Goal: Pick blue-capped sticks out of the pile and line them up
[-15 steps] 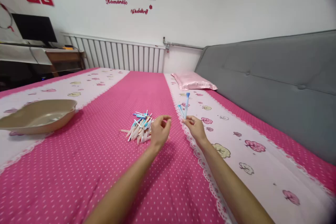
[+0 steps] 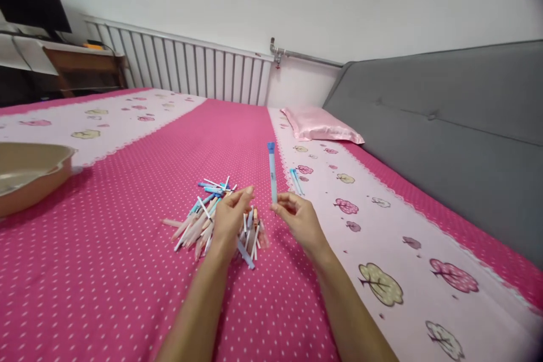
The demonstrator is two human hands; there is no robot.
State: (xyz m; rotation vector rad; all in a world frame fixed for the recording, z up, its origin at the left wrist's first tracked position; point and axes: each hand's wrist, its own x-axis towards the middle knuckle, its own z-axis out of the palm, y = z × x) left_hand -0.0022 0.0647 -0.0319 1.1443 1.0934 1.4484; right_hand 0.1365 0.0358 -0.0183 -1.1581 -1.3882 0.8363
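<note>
My right hand (image 2: 297, 220) pinches the lower end of an upright pale blue pen (image 2: 272, 175) with a darker blue top. Over the right part of a pile of pens and thin sticks (image 2: 197, 229) hovers my left hand (image 2: 231, 215). Its fingers and thumb are apart, with nothing visible between them. The pile is a jumble of white, pinkish and blue pieces, partly hidden by that hand. Beyond my right hand, light blue pens (image 2: 296, 181) lie on the pale strip of the bedspread.
A tan basin (image 2: 34, 181) sits on the bed at the left, cut off by the frame. At the back right lies a pink pillow (image 2: 320, 124) by the grey headboard (image 2: 445, 102). A radiator (image 2: 182, 65) runs along the far wall, near a desk with a monitor (image 2: 34, 3).
The view has tilted down and turned right. My right hand has brought the pen left, away from the light blue pens on the bed. My left hand has moved left over the pile.
</note>
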